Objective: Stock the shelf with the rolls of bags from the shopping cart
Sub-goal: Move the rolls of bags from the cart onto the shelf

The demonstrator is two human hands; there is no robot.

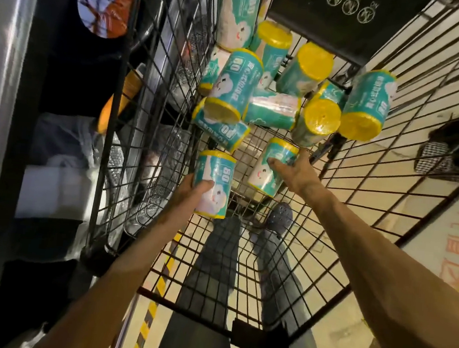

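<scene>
Lift both rolls straight up out of the cart (242, 262) before turning to the shelf (61, 191), left of the cart. The left hand (190, 191) grasps a roll (213, 183); the right hand (297, 172) clasps another (272, 171). Remaining rolls (280, 94) sit heaped at the cart's far end. Shelf contents are dim and hard to make out.

The top roll (239, 12) is cut by the upper edge; print on the labels is too blurred to read; the shelf (56, 157) contents stay dark and unclear
</scene>
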